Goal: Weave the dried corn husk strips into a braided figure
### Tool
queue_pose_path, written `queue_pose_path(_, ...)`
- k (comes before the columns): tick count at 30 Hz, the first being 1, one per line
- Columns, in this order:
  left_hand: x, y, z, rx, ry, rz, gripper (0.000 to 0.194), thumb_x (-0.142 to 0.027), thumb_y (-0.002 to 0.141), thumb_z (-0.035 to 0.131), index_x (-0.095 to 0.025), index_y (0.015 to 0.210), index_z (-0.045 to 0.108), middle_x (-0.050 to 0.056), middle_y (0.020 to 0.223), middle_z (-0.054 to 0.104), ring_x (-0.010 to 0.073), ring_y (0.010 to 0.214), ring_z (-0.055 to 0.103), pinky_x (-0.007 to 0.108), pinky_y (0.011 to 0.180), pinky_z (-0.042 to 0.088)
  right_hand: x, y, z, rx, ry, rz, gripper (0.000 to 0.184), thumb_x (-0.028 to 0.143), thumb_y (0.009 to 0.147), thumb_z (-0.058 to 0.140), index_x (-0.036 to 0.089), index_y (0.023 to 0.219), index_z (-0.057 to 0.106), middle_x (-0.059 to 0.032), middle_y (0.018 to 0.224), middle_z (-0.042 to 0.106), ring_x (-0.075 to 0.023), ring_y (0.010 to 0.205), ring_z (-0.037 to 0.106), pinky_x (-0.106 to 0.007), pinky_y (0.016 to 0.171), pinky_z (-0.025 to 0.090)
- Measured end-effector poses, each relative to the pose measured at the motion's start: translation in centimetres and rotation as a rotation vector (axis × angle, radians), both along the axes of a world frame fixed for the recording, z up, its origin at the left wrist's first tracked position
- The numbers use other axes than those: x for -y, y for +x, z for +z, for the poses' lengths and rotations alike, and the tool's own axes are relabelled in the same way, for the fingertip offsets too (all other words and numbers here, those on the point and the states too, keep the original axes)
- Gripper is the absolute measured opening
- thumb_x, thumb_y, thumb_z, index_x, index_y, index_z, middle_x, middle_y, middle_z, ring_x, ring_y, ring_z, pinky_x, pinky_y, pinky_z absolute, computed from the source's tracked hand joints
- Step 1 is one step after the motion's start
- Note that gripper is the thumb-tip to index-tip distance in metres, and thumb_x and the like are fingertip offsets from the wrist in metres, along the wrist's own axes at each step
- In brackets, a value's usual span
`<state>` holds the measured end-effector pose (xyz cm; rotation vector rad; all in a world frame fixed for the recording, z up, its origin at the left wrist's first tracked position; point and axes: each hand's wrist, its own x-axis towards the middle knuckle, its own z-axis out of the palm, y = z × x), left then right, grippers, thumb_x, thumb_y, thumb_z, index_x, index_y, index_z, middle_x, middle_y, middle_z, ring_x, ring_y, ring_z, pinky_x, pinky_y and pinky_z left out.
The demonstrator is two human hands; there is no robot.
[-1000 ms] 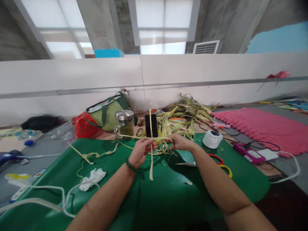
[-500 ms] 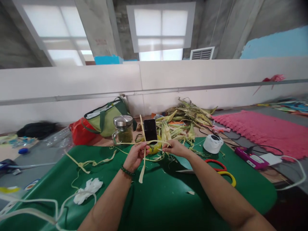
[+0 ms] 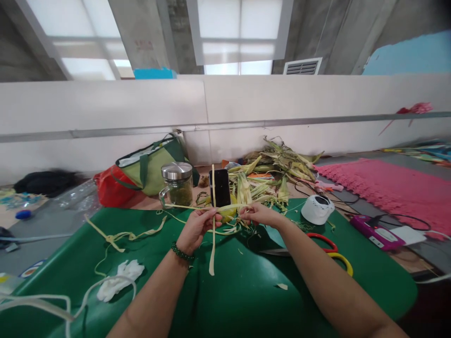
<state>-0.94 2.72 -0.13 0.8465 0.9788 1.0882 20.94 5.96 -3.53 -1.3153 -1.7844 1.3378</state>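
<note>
Two pale corn husk strips cross in front of me. My left hand [image 3: 198, 228], with a dark green bead bracelet on its wrist, pinches them at the crossing. One husk strip [image 3: 212, 265] stands nearly upright, its wide end hanging below the fingers. The other husk strip [image 3: 181, 206] runs sideways through the grip. At its right end my right hand [image 3: 259, 214] closes its fingertips on it. Behind the strips are a black phone [image 3: 221, 188], leaning upright, and a yellow object [image 3: 229, 215], partly hidden by the hands.
A green mat [image 3: 239, 295] covers the table. Scissors [image 3: 340, 256] lie partly under my right forearm. Around are a glass jar [image 3: 178, 185], a husk pile [image 3: 282, 159], a white cone-shaped object [image 3: 317, 210], crumpled tissue [image 3: 120, 280], white cable [image 3: 38, 305] and purple power strip [image 3: 377, 232].
The upright strip has swung from a slant to nearly vertical, and the sideways strip lies flatter. Both hands keep their pinch. The view has tilted slightly downward.
</note>
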Motion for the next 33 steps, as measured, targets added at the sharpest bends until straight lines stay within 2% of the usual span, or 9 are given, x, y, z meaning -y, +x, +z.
queue_pose_path(4, 0.2, 0.0, 0.1, -0.006, -0.003, -0.011, 0.007, -0.016, 0.069, 0.069, -0.01, 0.069, 0.065, 0.004, 0.058, 0.068, 0.0096, 0.045, 0.061, 0.015, 0.045, 0.047, 0.0, 1.6, 0.9, 0.122, 0.152, -0.1, 0.033, 0.022, 0.062, 0.067, 0.012, 0.093, 0.062, 0.0013, 0.062, 0.06, -0.0114, 0.057, 0.053, -0.022, 0.053, 0.041)
queue_pose_path(7, 0.4, 0.2, 0.4, 0.008, -0.002, -0.006, 0.007, -0.015, 0.07, 0.069, -0.01, 0.068, 0.064, 0.003, 0.057, 0.068, 0.0089, 0.045, 0.06, 0.015, 0.045, 0.046, 0.0, 2.5, 1.7, 0.148, 0.38, -0.311, 0.027, 0.009, 0.064, 0.053, 0.014, 0.088, 0.065, -0.0039, 0.079, 0.066, -0.0156, 0.074, 0.059, -0.027, 0.069, 0.045)
queue_pose_path(10, 0.5, 0.3, 0.6, -0.008, -0.009, -0.008, 0.007, -0.015, 0.069, 0.069, -0.009, 0.069, 0.065, 0.003, 0.056, 0.067, 0.0087, 0.044, 0.06, 0.014, 0.044, 0.045, 0.8, 2.2, 2.8, 0.016, 0.636, -0.454, 0.023, 0.012, 0.071, 0.045, 0.016, 0.083, 0.065, -0.0045, 0.084, 0.066, -0.017, 0.081, 0.06, -0.031, 0.076, 0.046)
queue_pose_path(15, 0.7, 0.6, 0.5, -0.033, -0.003, -0.026, 0.013, -0.017, 0.064, 0.074, -0.009, 0.071, 0.066, 0.004, 0.056, 0.067, 0.0098, 0.044, 0.06, 0.016, 0.045, 0.047, 3.2, 0.0, 4.3, -0.04, 0.907, -0.27, 0.017, 0.027, 0.082, 0.052, 0.019, 0.089, 0.065, -0.0054, 0.091, 0.066, -0.0184, 0.09, 0.059, -0.032, 0.081, 0.045)
queue_pose_path(18, 0.8, 0.6, 0.4, -0.019, 0.014, -0.047, 0.016, -0.019, 0.062, 0.075, -0.009, 0.07, 0.066, 0.004, 0.056, 0.067, 0.01, 0.043, 0.059, 0.017, 0.045, 0.047, 3.2, -0.6, 3.8, -0.01, 0.887, -0.238, 0.015, 0.027, 0.08, 0.055, 0.02, 0.087, 0.067, -0.0056, 0.091, 0.068, -0.0191, 0.089, 0.06, -0.034, 0.083, 0.045)
queue_pose_path(23, 0.8, 0.6, 0.3, -0.012, 0.01, -0.067, 0.018, -0.021, 0.06, 0.077, -0.009, 0.069, 0.066, 0.004, 0.055, 0.067, 0.0107, 0.044, 0.06, 0.018, 0.046, 0.048, 1.6, 0.1, 2.5, -0.262, 0.61, -0.511, 0.019, 0.017, 0.072, 0.05, 0.017, 0.079, 0.067, -0.0039, 0.079, 0.068, -0.0167, 0.074, 0.062, -0.032, 0.071, 0.049)
queue_pose_path(26, 0.8, 0.6, -0.1, -0.043, 0.055, -0.09, 0.022, -0.026, 0.06, 0.077, -0.01, 0.072, 0.067, 0.004, 0.058, 0.068, 0.0116, 0.046, 0.061, 0.021, 0.049, 0.05, 2.0, 0.3, 3.0, -0.382, 0.629, -0.556, 0.018, 0.018, 0.073, 0.05, 0.018, 0.076, 0.067, -0.0033, 0.077, 0.068, -0.0161, 0.073, 0.062, -0.03, 0.07, 0.049)
queue_pose_path(30, 0.9, 0.8, -0.4, -0.095, 0.103, -0.112, 0.024, -0.03, 0.061, 0.076, -0.01, 0.074, 0.069, 0.004, 0.061, 0.069, 0.0124, 0.048, 0.061, 0.023, 0.052, 0.051, 3.6, -0.8, 4.1, -0.213, 0.868, -0.421, 0.011, 0.023, 0.075, 0.057, 0.018, 0.079, 0.067, -0.0041, 0.08, 0.067, -0.0169, 0.079, 0.061, -0.031, 0.075, 0.048)
queue_pose_path(33, 1.1, 1.0, -0.4, -0.111, 0.114, -0.139, 0.025, -0.031, 0.061, 0.076, -0.011, 0.073, 0.069, 0.004, 0.06, 0.068, 0.0129, 0.049, 0.061, 0.024, 0.054, 0.051, 4.1, -1.8, 3.8, -0.049, 0.818, -0.269, 0.018, 0.029, 0.072, 0.065, 0.018, 0.087, 0.067, -0.0054, 0.085, 0.068, -0.0183, 0.081, 0.062, -0.032, 0.076, 0.049)
